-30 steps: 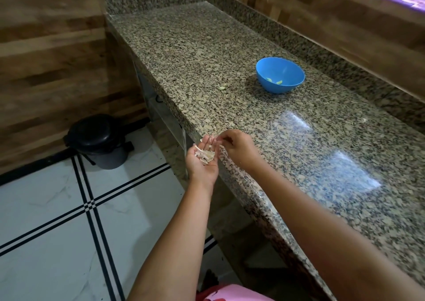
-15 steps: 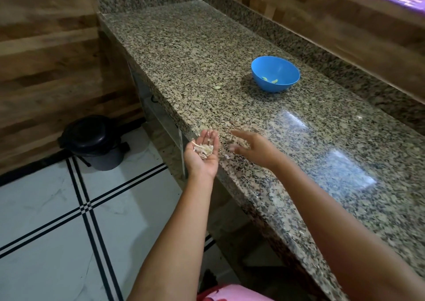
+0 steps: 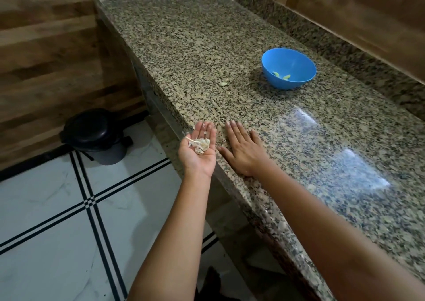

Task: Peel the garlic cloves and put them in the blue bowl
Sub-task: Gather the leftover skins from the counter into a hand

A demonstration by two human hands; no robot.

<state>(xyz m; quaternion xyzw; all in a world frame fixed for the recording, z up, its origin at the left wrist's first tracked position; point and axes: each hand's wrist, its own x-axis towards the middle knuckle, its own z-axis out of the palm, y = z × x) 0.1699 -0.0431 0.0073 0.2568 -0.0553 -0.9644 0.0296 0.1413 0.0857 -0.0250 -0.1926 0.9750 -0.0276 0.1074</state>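
Note:
The blue bowl stands on the granite counter toward the back wall, with a few pale peeled cloves lying in its bottom. One small garlic piece lies loose on the counter left of the bowl. My left hand is held palm up just off the counter's front edge, carrying a little heap of dry garlic skins. My right hand lies flat, palm down, on the counter right beside the left hand, fingers straight, holding nothing.
A black pedal bin with its lid down stands on the white tiled floor to the left, below the counter's end. Wood-panelled walls enclose the left and back. A granite backsplash runs behind the bowl.
My right hand left the skins in my left palm, moved right, and flattened onto the counter by the edge. My left hand stayed palm up with the skins.

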